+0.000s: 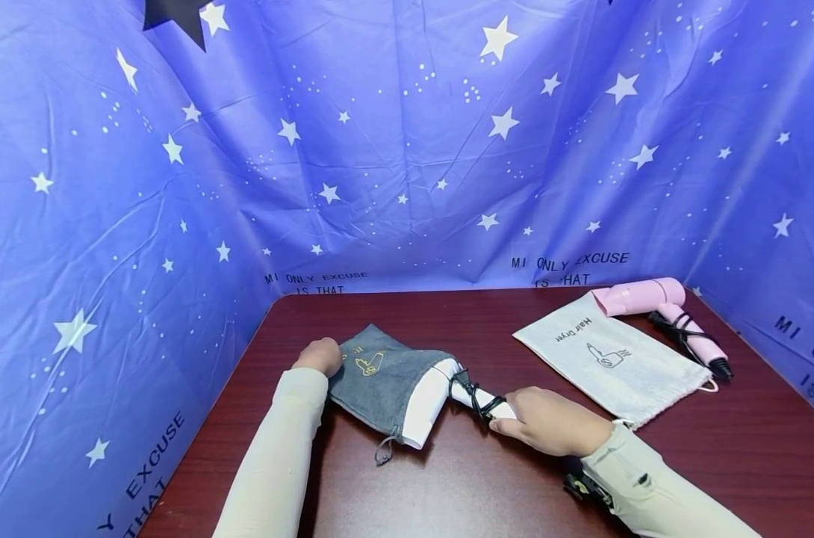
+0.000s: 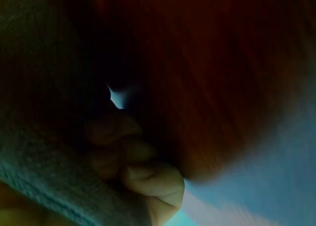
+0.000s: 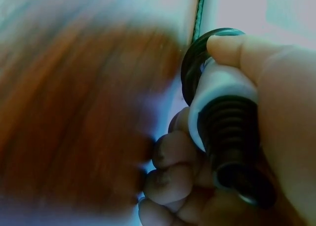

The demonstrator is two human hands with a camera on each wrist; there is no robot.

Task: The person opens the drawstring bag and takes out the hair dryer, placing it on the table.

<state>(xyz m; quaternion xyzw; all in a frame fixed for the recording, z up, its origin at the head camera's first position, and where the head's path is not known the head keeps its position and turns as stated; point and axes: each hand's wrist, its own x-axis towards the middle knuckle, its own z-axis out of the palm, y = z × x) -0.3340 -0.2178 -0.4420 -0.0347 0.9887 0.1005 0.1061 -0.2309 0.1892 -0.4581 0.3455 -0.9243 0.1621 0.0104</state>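
Observation:
A white hair dryer (image 1: 426, 407) lies partly inside a grey drawstring bag (image 1: 387, 388), its head mostly covered by the cloth. My right hand (image 1: 558, 422) grips the end of its handle, where a black cord (image 1: 476, 396) is wound round. In the right wrist view the fingers curl about the handle beside the black ribbed cord sleeve (image 3: 229, 127). At the bag's far left end my left hand (image 1: 321, 356) holds the cloth; the left wrist view, though dark, shows curled fingers (image 2: 153, 181) against the grey fabric (image 2: 54, 181).
On the right of the dark red table (image 1: 474, 493), a pink hair dryer (image 1: 638, 297) with a wound black cord rests beside and partly over a white drawstring bag (image 1: 582, 351) marked "Hair Dryer". Blue star-patterned cloth (image 1: 407, 149) hangs around the table's back and sides.

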